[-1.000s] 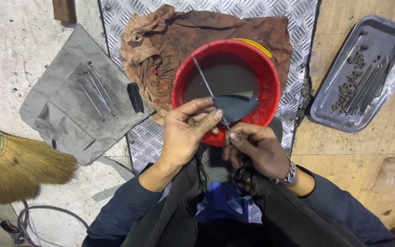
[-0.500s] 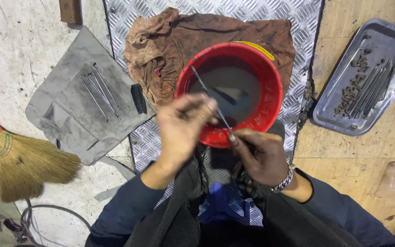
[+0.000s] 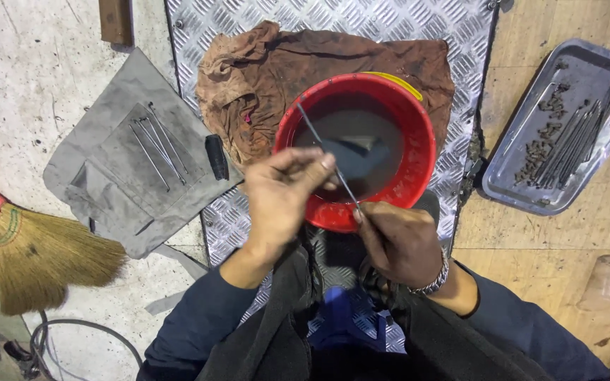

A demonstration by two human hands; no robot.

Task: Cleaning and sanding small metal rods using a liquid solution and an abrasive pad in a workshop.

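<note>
Both hands (image 3: 280, 201) (image 3: 397, 240) pinching thin rod (image 3: 326, 155), over red bucket (image 3: 421, 152)

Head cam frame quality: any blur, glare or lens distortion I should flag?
Head view: left hand slightly motion-blurred, right hand and thin rod sharper; soft sheen on the metal tray and tread plate, nothing blown out; murky liquid in the red bucket reflects dully; corners darken, edges bow a little from the wide lens.
</note>
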